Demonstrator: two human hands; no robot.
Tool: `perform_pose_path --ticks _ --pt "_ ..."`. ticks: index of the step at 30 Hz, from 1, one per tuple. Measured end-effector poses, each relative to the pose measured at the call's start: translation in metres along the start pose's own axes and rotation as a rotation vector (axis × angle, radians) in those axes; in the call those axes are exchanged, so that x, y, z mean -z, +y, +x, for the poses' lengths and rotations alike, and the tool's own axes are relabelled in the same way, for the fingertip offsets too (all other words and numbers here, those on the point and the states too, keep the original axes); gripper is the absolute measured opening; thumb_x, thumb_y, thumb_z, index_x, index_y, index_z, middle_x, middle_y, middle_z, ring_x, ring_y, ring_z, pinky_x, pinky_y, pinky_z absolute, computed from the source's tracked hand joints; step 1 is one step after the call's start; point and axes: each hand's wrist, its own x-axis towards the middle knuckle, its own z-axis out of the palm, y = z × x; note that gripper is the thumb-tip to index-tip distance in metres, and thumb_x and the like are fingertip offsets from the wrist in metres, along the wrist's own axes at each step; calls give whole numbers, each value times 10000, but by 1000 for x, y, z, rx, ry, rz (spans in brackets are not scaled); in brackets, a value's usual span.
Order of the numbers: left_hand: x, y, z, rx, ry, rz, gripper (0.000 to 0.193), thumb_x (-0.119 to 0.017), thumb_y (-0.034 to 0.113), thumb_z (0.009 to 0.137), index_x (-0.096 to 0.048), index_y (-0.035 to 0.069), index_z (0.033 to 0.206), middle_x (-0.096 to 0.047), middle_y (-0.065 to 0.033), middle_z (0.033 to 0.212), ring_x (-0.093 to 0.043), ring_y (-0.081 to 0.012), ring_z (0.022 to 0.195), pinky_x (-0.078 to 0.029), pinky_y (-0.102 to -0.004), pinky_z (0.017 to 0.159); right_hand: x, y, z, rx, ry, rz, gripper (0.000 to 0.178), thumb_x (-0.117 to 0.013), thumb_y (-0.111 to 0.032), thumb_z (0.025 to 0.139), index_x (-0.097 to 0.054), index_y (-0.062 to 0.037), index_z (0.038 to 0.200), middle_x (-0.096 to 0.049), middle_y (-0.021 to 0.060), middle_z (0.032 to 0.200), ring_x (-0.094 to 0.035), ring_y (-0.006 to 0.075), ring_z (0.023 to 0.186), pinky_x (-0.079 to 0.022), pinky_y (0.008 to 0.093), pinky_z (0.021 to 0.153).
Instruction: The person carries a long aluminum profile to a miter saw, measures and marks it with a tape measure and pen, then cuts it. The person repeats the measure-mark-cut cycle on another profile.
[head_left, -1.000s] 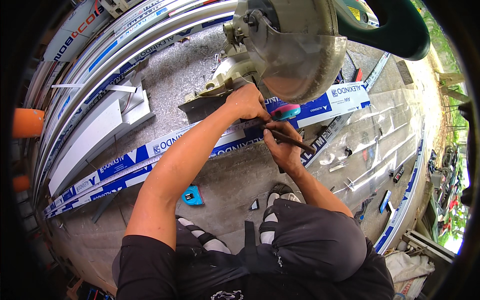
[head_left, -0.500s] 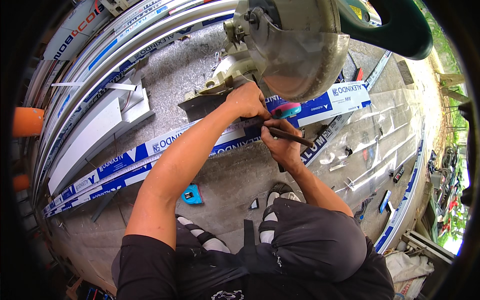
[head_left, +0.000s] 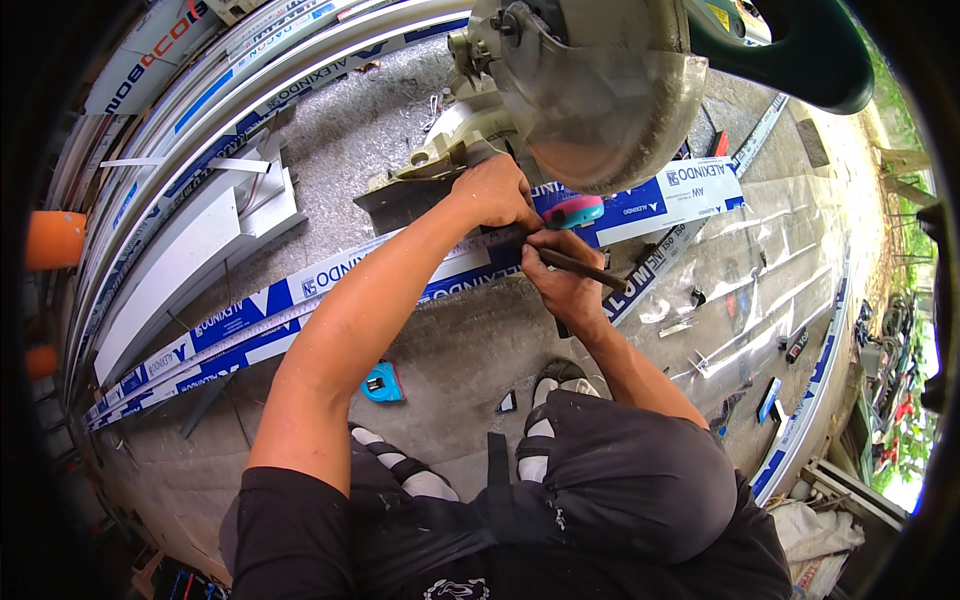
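Observation:
A long aluminium profile (head_left: 690, 193) in blue-and-white film lies across in front of me, under the miter saw. A pink and teal tape measure (head_left: 575, 211) rests on it, its pale blade (head_left: 240, 340) stretched along the profile to the left. My left hand (head_left: 493, 193) is closed at the tape measure, its fingers curled and partly hidden, pressing down by the blade. Just nearer, my right hand (head_left: 568, 280) pinches a dark, slim pencil (head_left: 580, 268), its tip hidden against the profile beside the left fingers.
The miter saw (head_left: 600, 110) with its clear guard and green handle looms above my hands. A second teal tape measure (head_left: 382, 382) lies on the floor by my feet. White profile pieces (head_left: 180, 270) and long stacked profiles are at the left. Small tools and offcuts lie at the right.
Both hands stay at almost the same spot on the profile. The pencil's back end has tilted slightly, and the view has shifted a little.

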Motion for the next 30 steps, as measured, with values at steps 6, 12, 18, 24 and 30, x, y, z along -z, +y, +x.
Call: perform_pose_path --ticks 6,12,18,24,30 --pt "1 0 1 10 11 25 386 -903 331 585 -811 67 850 -752 -122 832 -712 -264 800 -549 -362 773 1 2 1 10 -28 -24 103 -749 -2 828 -664 -3 887 -713 63 750 -677 93 692 -548 266 657" --pt "-1 0 0 2 0 0 385 -905 312 593 -803 29 833 -743 -141 786 -703 -255 739 -543 -358 737 1 3 0 -12 -42 -17 104 -748 -9 825 -661 -6 882 -717 62 764 -681 97 693 -550 267 661" --pt "0 0 0 -12 31 4 397 -908 316 586 -798 18 825 -727 -136 749 -688 -240 708 -541 -352 721 -1 2 0 -22 18 39 101 -754 -23 802 -660 -6 835 -695 63 734 -671 114 667 -529 281 628" --pt "-1 -2 1 -31 30 3 389 -904 307 584 -790 10 808 -721 -128 732 -676 -226 678 -536 -350 685 0 3 2 16 -7 61 99 -749 -14 801 -654 -2 824 -689 62 736 -660 108 667 -528 274 633" --pt "0 0 4 61 -61 32 420 -913 371 562 -830 129 895 -776 -105 943 -735 -289 926 -562 -383 862 -1 3 -1 -4 -4 44 102 -748 -7 797 -652 -2 832 -692 65 744 -662 109 669 -534 274 631"
